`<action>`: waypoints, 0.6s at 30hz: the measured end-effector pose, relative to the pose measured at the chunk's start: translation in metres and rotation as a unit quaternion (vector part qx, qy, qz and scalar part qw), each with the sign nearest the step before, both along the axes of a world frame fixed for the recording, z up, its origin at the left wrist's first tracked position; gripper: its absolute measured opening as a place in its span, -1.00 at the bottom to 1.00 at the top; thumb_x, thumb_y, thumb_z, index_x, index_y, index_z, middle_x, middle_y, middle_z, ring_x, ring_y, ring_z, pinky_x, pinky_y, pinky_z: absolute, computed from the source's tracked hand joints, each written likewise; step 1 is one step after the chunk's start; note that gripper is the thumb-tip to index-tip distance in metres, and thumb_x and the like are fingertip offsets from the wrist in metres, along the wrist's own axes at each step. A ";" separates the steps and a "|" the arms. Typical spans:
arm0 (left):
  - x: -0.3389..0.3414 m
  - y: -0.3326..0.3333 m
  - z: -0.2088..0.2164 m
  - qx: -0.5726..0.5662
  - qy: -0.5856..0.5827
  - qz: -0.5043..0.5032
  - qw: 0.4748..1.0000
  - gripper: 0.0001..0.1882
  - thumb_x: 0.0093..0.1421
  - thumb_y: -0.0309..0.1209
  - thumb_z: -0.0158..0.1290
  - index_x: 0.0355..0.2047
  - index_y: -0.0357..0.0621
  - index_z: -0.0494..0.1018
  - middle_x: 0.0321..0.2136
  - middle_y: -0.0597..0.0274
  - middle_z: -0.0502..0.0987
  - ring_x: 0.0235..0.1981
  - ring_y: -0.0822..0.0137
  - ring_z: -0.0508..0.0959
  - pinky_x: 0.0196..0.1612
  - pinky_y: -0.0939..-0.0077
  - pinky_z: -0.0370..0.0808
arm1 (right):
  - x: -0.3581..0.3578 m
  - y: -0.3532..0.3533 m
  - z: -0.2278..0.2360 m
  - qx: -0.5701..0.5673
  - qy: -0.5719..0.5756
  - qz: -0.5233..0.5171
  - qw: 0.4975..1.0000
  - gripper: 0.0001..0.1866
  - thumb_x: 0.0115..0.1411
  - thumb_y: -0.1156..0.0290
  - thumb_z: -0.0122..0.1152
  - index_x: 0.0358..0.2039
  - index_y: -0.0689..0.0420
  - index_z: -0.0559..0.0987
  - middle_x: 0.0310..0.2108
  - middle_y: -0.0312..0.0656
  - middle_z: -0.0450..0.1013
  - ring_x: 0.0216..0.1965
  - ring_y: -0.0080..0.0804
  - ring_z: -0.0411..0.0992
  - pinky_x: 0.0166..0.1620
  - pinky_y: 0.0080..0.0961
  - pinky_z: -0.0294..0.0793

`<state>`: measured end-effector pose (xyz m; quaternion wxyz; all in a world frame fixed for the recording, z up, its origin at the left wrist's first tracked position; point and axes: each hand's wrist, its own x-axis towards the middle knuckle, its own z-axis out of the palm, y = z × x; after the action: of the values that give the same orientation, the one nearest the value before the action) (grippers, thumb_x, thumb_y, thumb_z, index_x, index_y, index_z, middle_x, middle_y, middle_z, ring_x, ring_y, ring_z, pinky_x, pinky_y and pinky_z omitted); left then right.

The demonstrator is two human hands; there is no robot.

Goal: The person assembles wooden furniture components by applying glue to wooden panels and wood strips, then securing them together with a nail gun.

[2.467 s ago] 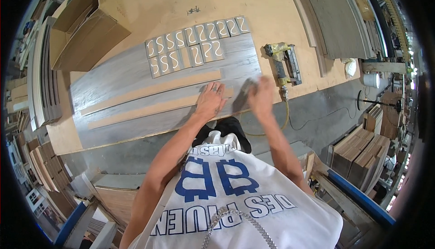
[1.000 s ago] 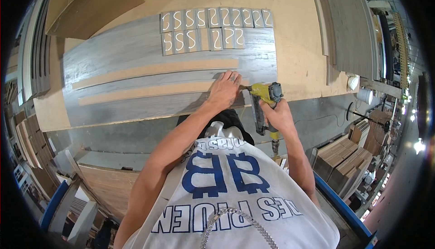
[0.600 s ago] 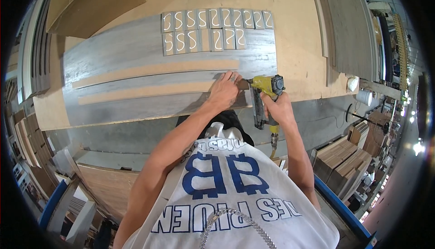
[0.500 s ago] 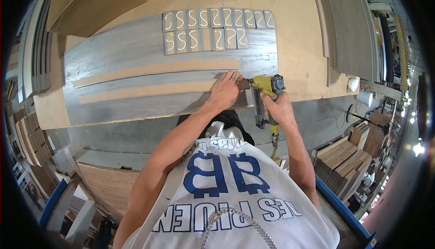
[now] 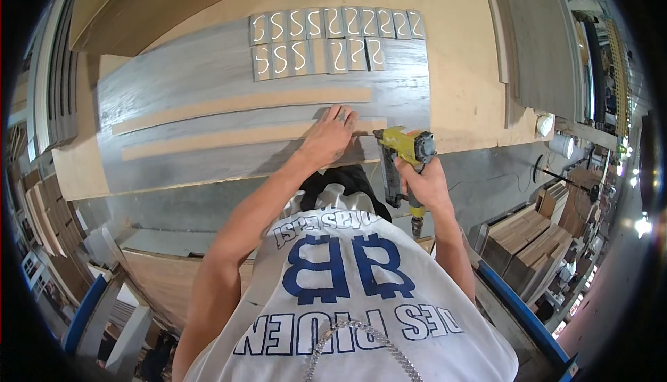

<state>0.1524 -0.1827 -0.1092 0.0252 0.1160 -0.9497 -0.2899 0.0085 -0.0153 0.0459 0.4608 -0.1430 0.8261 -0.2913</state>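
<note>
2 hands [image 5: 332,135]: left flat on strip [image 5: 236,136]; right grips nailer [image 5: 403,147] beside it.

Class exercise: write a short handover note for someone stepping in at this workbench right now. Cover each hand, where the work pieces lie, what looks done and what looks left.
Left hand: flat on the lower wooden strip, pressing its right end onto the grey panel.
Right hand: gripping the yellow nail gun, nose at that strip's end.
Upper wooden strip already lies on the panel; whether it is fastened cannot be seen.
Small grey tiles sit in two rows at the panel's far edge, untouched.
Left: probably fastening along the lower strip.
</note>
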 end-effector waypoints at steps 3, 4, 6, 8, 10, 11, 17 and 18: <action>-0.001 0.001 0.002 -0.018 -0.016 -0.013 1.000 -0.44 0.22 -0.31 0.12 0.15 -0.45 0.37 0.06 -0.04 0.40 0.15 -0.01 0.32 0.22 0.13 0.32 | 0.010 -0.005 -0.001 0.012 -0.001 0.013 1.000 -0.82 0.27 0.39 0.25 -0.24 0.25 0.58 -0.70 -0.31 0.43 -0.71 -0.57 0.38 -0.56 -0.51 0.36; 0.000 0.001 0.001 -0.019 -0.017 -0.012 1.000 -0.44 0.22 -0.31 0.12 0.15 -0.45 0.37 0.06 -0.04 0.40 0.15 -0.01 0.32 0.22 0.13 0.32 | 0.012 -0.006 -0.002 0.006 0.004 0.013 1.000 -0.82 0.27 0.38 0.25 -0.25 0.25 0.59 -0.71 -0.32 0.43 -0.71 -0.57 0.38 -0.56 -0.51 0.37; 0.000 0.001 0.001 -0.027 -0.009 -0.023 0.999 -0.44 0.21 -0.31 0.12 0.14 -0.45 0.36 0.06 -0.05 0.40 0.14 -0.01 0.32 0.21 0.12 0.31 | 0.013 -0.005 -0.008 0.002 0.001 0.011 1.000 -0.75 0.24 0.30 0.29 -0.33 0.27 0.60 -0.70 -0.28 0.45 -0.70 -0.54 0.41 -0.55 -0.48 0.41; -0.001 0.000 0.002 -0.025 -0.007 -0.028 0.999 -0.44 0.21 -0.31 0.12 0.13 -0.45 0.37 0.04 -0.05 0.40 0.13 0.00 0.32 0.21 0.12 0.30 | 0.014 -0.006 -0.010 0.000 -0.002 0.008 1.000 -0.67 0.21 0.23 0.32 -0.42 0.30 0.60 -0.70 -0.24 0.46 -0.69 -0.52 0.44 -0.54 -0.45 0.44; 0.000 -0.001 0.001 -0.024 -0.007 -0.031 0.999 -0.44 0.20 -0.30 0.12 0.12 -0.45 0.38 0.03 -0.05 0.40 0.11 0.01 0.33 0.21 0.12 0.29 | 0.016 -0.009 -0.010 0.001 0.002 0.014 1.000 -0.65 0.21 0.21 0.32 -0.43 0.31 0.60 -0.71 -0.22 0.46 -0.69 -0.50 0.45 -0.54 -0.44 0.45; 0.000 -0.001 0.001 -0.026 0.006 -0.034 0.999 -0.45 0.20 -0.29 0.12 0.11 -0.45 0.38 0.01 -0.05 0.40 0.09 0.01 0.33 0.20 0.13 0.29 | 0.015 -0.010 -0.010 0.000 0.002 0.015 1.000 -0.65 0.21 0.21 0.32 -0.43 0.31 0.60 -0.71 -0.22 0.46 -0.69 -0.50 0.45 -0.54 -0.44 0.45; 0.000 -0.001 -0.004 -0.049 0.047 -0.039 0.997 -0.45 0.19 -0.29 0.13 0.08 -0.46 0.38 -0.03 -0.06 0.40 0.06 0.00 0.34 0.20 0.13 0.28 | 0.017 -0.014 -0.010 0.030 0.015 0.045 0.998 -0.74 0.26 0.29 0.27 -0.39 0.26 0.60 -0.73 -0.30 0.42 -0.72 -0.55 0.40 -0.56 -0.49 0.39; 0.000 -0.002 -0.004 -0.051 0.050 -0.042 0.997 -0.45 0.18 -0.29 0.13 0.08 -0.47 0.38 -0.03 -0.06 0.39 0.06 0.00 0.34 0.20 0.13 0.28 | 0.018 -0.013 -0.011 0.028 0.017 0.044 0.999 -0.74 0.26 0.29 0.27 -0.39 0.27 0.60 -0.73 -0.29 0.42 -0.72 -0.55 0.40 -0.56 -0.48 0.39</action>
<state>0.1525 -0.1845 -0.1135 0.0661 0.0599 -0.9648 -0.2474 0.0264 -0.0283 0.0349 0.4628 -0.1707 0.8347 -0.2449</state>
